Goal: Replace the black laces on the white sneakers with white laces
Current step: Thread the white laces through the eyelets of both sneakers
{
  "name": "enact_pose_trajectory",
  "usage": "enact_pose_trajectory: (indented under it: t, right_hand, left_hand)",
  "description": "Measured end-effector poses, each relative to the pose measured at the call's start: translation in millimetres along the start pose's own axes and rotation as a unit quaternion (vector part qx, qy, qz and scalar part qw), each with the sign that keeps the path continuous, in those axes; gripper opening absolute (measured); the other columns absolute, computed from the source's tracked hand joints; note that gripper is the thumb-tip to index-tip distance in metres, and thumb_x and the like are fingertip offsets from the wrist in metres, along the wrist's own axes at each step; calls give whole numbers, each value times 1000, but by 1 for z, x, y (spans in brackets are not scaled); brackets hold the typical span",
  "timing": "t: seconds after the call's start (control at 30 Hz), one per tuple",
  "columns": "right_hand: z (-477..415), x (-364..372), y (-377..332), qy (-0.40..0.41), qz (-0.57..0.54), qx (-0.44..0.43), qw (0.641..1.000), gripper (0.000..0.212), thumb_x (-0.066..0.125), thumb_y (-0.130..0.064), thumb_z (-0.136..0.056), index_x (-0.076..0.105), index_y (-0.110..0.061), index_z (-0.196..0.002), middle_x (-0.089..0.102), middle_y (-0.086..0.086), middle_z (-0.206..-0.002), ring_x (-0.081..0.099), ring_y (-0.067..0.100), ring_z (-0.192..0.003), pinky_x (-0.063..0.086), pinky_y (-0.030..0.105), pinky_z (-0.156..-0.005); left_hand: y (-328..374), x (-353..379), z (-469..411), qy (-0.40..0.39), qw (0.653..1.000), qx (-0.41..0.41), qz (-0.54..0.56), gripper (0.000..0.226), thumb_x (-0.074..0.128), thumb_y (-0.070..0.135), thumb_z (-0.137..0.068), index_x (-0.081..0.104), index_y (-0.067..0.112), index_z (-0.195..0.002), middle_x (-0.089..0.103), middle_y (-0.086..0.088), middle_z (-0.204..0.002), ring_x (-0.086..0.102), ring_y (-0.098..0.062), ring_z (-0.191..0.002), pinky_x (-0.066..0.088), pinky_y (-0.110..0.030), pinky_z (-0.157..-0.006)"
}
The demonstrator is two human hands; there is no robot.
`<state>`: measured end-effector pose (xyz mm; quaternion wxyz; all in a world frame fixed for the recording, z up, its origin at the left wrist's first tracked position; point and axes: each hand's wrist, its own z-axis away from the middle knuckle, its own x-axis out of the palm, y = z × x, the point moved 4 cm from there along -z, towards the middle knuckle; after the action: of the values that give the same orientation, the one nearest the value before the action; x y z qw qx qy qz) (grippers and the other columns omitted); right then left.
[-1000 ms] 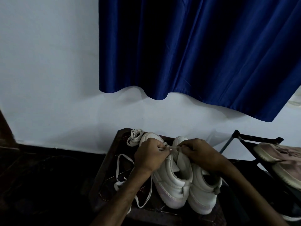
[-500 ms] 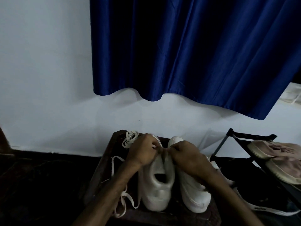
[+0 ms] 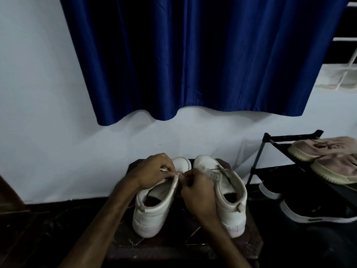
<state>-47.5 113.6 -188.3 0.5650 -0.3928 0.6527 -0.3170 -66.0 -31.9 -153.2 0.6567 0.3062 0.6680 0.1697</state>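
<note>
Worktop carries the pair, heels toward the person. Left sneaker, tilted a second ago, now stands upright beside right sneaker, whose eyelets look bare. Left hand and right hand meet at the left sneaker's inner flap, both sets of fingers pinching white lace; threading probably just starting
</note>
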Motion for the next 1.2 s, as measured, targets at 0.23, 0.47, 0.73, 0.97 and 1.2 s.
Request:
enact_pose_trajectory:
  t: [0.23, 0.47, 0.73, 0.97, 1.2]
  right_hand:
    - [18, -2, -6, -25, 73, -22, 997, 12, 43, -24, -97, 40, -12, -95, 66, 12, -100, 62, 36, -96, 45, 41, -78]
    - [41, -12, 10, -106, 144, -13, 984, 8, 36, -23, -99, 35, -17, -96, 67, 11, -103, 62, 35, -100, 43, 40, -79]
    - [14, -4, -14, -72, 208, -89, 971, 29, 30, -41, -102, 44, -16, -106, 67, 9, -102, 63, 35, -97, 45, 40, -71]
    - [53, -12, 12, -143, 244, -64, 957, 25, 31, -43, -100, 46, -22, -101, 68, 5, -102, 64, 31, -97, 44, 36, -72]
    - [25, -19, -18, -56, 324, -101, 939, 33, 27, -38, -104, 46, -15, -116, 64, 5, -113, 64, 27, -102, 36, 33, -66]
  left_hand:
    - [-11, 15, 24, 72, 996, -31, 30, 20, 69, 46, -76, 72, 29, -86, 56, 12, -118, 46, 6, -114, 26, 0, -91]
    - [-19, 20, 20, 88, 994, -48, 50, 12, 68, 4, -85, 74, 13, -89, 58, 0, -123, 40, 31, -95, 23, 10, -77]
    - [-10, 18, 24, 124, 992, -27, 27, 37, 55, 34, -71, 77, 18, -94, 57, 6, -124, 44, 2, -113, 25, -3, -94]
    - [-15, 18, 21, 112, 993, -33, -15, 21, 62, 28, -83, 76, 18, -94, 54, 5, -132, 38, 4, -114, 12, 9, -85]
    - [-18, 22, 20, 104, 994, -39, 26, 22, 60, 30, -81, 76, 17, -90, 53, 4, -132, 39, 5, -114, 20, 7, -86]
